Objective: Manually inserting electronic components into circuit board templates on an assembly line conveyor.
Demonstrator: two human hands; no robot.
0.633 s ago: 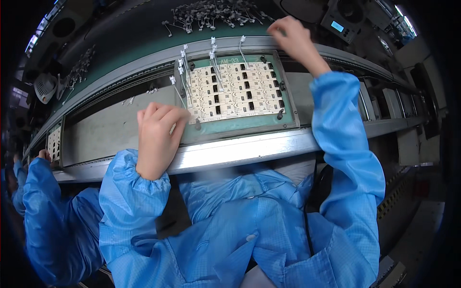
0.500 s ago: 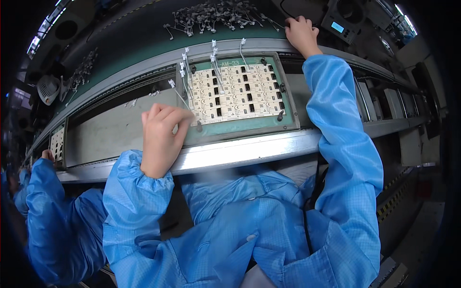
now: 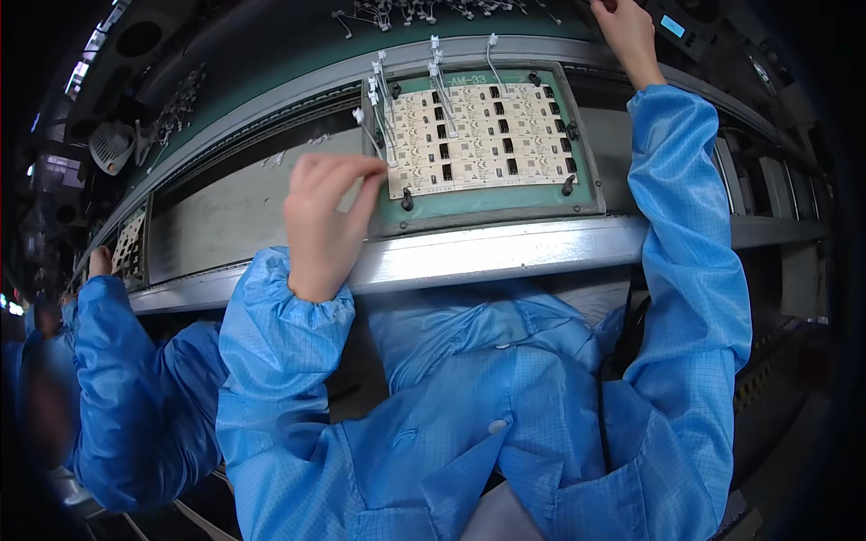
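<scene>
A panel of several cream circuit boards (image 3: 474, 135) with black parts sits in a green carrier (image 3: 487, 204) on the rail line in front of me. Thin cables with white connectors (image 3: 359, 117) stand along its left side and stick up past its far edge. My left hand (image 3: 327, 221) is closed in a pinch at the panel's near left corner, its fingertips at the lower end of the leftmost cable. Beyond the far rail, my right hand (image 3: 630, 41) reaches out with bent, closed fingers. The picture's top edge cuts off its fingertips, so what they hold is hidden.
Loose white-tipped cables (image 3: 406, 11) lie heaped on the green surface beyond the rail. A metal rail (image 3: 487, 254) runs along my side. At far left, a co-worker's hand (image 3: 100, 261) is at another board panel (image 3: 132, 242). A device with a lit screen (image 3: 672, 25) stands far right.
The view has shifted, so the panel appears farther right and higher. My right hand has moved slightly right relative to the panel. My left hand stays pinched at the same corner.
</scene>
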